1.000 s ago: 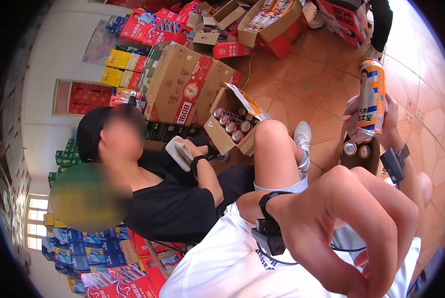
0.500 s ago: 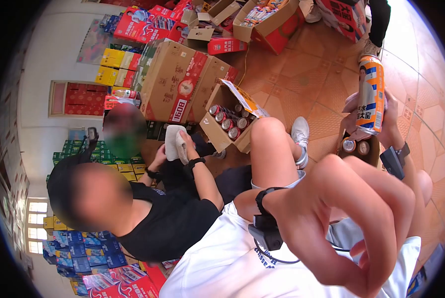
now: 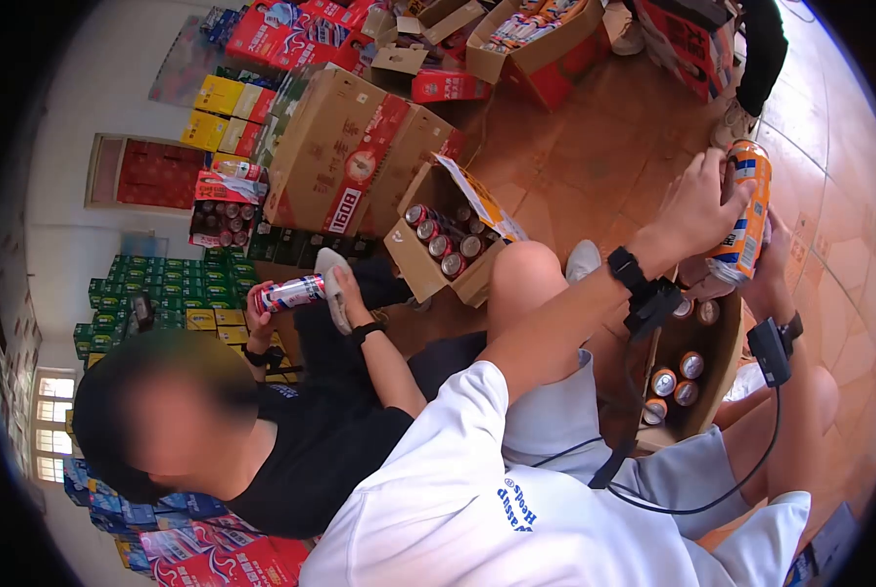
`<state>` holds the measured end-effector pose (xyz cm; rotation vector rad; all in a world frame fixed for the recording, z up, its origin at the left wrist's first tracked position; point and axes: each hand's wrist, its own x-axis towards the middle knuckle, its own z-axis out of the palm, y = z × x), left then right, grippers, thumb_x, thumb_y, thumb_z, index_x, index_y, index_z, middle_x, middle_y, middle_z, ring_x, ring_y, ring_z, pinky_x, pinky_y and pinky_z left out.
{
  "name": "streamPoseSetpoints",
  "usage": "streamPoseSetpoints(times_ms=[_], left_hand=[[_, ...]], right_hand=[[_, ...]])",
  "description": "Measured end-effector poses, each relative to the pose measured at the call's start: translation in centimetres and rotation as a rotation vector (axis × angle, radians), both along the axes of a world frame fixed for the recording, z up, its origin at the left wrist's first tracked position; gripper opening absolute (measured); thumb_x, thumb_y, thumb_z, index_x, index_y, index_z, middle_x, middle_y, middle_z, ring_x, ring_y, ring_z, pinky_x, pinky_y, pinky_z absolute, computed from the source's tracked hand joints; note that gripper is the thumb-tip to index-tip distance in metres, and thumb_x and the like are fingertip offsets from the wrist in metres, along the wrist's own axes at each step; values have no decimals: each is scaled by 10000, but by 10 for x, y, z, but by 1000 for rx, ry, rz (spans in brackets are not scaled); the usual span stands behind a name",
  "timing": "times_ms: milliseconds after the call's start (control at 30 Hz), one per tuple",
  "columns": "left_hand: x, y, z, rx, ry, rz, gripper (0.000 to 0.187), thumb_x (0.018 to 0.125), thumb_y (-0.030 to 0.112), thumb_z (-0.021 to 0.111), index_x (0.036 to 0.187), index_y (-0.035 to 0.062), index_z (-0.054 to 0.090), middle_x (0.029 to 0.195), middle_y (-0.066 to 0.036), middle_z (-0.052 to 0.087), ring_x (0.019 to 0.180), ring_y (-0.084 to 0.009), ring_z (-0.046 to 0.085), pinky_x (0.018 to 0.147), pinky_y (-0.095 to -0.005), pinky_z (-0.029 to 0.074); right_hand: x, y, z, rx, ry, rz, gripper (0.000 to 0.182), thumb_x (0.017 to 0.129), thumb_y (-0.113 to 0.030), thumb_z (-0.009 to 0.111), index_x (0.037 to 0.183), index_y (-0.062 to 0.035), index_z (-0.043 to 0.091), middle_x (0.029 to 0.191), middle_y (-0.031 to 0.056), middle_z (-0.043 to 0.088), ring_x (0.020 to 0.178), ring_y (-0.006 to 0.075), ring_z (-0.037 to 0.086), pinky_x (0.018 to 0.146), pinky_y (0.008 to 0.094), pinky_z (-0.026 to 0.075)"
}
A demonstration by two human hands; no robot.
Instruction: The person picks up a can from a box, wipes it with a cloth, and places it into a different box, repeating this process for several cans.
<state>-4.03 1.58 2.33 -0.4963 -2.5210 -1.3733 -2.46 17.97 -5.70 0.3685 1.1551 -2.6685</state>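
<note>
An orange, white and blue drinks can stands out in front of me, tilted, above my knees. My right hand holds it from the right and behind, with fingertips showing under its lower left side. My left hand grips the can's left side, thumb across the front; its other fingers are partly hidden. Below my forearms, an open carton sits between my legs with several upright orange cans in it. Both my wrists carry strapped-on small black devices.
On my left, a co-worker in black holds a can and a pale cloth. Ahead are an open carton of cans, a large brown carton and a box of orange cans. Another person's leg is beyond.
My left hand has moved from close before the camera out to the can, and the can has tilted. The co-worker now has a can in one hand beside the cloth.
</note>
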Motion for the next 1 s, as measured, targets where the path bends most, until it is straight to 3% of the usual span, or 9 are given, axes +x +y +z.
streamPoseSetpoints(times_ms=[100, 233, 567, 800, 867, 1000], left_hand=[[7, 0, -2, 36, -474, -90, 644, 946, 471, 658, 1237, -85, 510, 1166, -322, 645, 1083, -421, 678, 893, -497, 540], [16, 6, -16, -17, -443, -52, 808, 938, 478, 639, 1394, -124, 349, 1244, -388, 583, 1131, -483, 647, 961, -495, 537], [23, 7, -14, 13, -547, -45, 874, 919, 457, 662, 1419, -164, 303, 1223, -388, 588, 1127, -483, 648, 973, -490, 532], [22, 10, -20, -5, -465, -20, 876, 902, 436, 682, 1410, -166, 298, 1213, -394, 583, 1111, -491, 649, 970, -499, 535], [22, 11, -23, -12, -457, -19, 883, 900, 434, 683, 1415, -168, 293, 1209, -394, 584, 1110, -491, 650, 969, -501, 535], [22, 13, -24, -34, -437, -11, 899, 893, 435, 686, 1423, -170, 285, 1201, -391, 589, 1104, -491, 653, 962, -503, 539]], right_hand=[[-3, 2, -10, -24, -53, 30, 416, 1083, -334, 397, 1283, -14, 574, 1053, 115, 725, 878, 194, 736, 809, 356, 621], [-2, 3, -11, 16, -94, 97, 438, 1082, -387, 412, 1256, -30, 594, 1069, 107, 727, 911, 190, 723, 831, 344, 601], [15, -6, 4, 144, -103, 30, 399, 1097, -396, 413, 1261, -70, 573, 1045, 75, 709, 902, 170, 708, 826, 328, 592], [14, 0, -4, 215, -64, 19, 384, 1103, -377, 399, 1252, -70, 576, 1042, 72, 706, 918, 171, 704, 825, 328, 587], [14, 9, -12, 128, 53, 151, 429, 1107, -394, 429, 1379, -74, 514, 1235, 84, 663, 1082, 180, 672, 944, 331, 553], [14, 11, -17, 133, 10, 125, 431, 1105, -391, 436, 1388, -73, 508, 1247, 88, 661, 1093, 184, 669, 959, 339, 547]])
